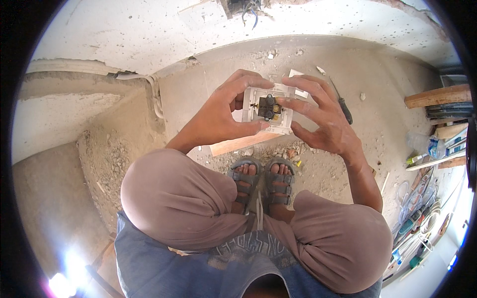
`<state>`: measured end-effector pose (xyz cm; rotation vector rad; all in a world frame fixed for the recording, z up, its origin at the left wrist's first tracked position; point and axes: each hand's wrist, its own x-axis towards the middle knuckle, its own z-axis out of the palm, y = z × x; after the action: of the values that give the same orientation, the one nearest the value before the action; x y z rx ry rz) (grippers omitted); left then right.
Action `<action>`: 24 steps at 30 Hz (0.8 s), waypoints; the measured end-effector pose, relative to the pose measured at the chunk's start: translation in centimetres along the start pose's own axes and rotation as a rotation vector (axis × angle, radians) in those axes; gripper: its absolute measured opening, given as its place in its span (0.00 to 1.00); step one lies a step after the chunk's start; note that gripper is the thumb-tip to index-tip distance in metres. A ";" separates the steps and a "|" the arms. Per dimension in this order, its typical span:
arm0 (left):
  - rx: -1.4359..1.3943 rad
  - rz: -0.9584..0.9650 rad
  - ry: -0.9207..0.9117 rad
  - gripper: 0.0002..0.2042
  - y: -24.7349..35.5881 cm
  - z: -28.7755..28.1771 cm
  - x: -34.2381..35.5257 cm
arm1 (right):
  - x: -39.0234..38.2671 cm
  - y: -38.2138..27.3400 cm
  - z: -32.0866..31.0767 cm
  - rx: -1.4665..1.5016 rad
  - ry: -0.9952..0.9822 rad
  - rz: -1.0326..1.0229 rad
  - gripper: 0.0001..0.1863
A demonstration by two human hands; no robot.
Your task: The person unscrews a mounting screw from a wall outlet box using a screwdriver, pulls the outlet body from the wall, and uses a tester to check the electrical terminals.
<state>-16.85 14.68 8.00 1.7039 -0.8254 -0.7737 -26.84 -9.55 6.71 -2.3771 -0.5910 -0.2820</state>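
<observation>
Between my two hands, above my feet, is a square white electrical wall fitting (pixel 246 113) with its back up. A black module with brass-coloured terminals (pixel 267 108) sits in its middle. Whether it is a socket or a switch I cannot tell. My left hand (pixel 226 107) grips the frame's left side, thumb along the lower edge and fingers at the top. On the right side, my right hand (pixel 325 111) has its thumb by the lower corner and a finger on the black module. A white flat piece (pixel 300 93) shows partly behind the right fingers.
A screwdriver (pixel 345 110) lies on the dusty floor to the right. Below the fitting is a wooden plank (pixel 243 143), with rubble around it. An opening with loose wires (pixel 250 11) is in the wall ahead. Coiled cable (pixel 431 218) and tools lie at the far right.
</observation>
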 end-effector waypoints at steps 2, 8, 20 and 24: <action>-0.025 0.008 0.012 0.31 -0.3 0.2 0.0 | 0.0 -0.1 0.1 -0.009 -0.008 0.013 0.30; 0.011 0.024 0.018 0.31 -0.4 0.2 0.0 | -0.2 0.3 0.5 0.078 0.014 0.059 0.30; 0.013 0.037 0.018 0.32 -0.4 0.3 0.0 | -0.3 0.2 0.2 0.054 -0.013 0.030 0.29; -0.005 0.033 0.023 0.31 -0.3 0.4 0.0 | -0.1 0.1 0.0 0.033 -0.012 0.006 0.29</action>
<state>-17.07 14.54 7.60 1.6878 -0.8332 -0.7313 -26.92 -9.61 6.61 -2.3497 -0.5895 -0.2532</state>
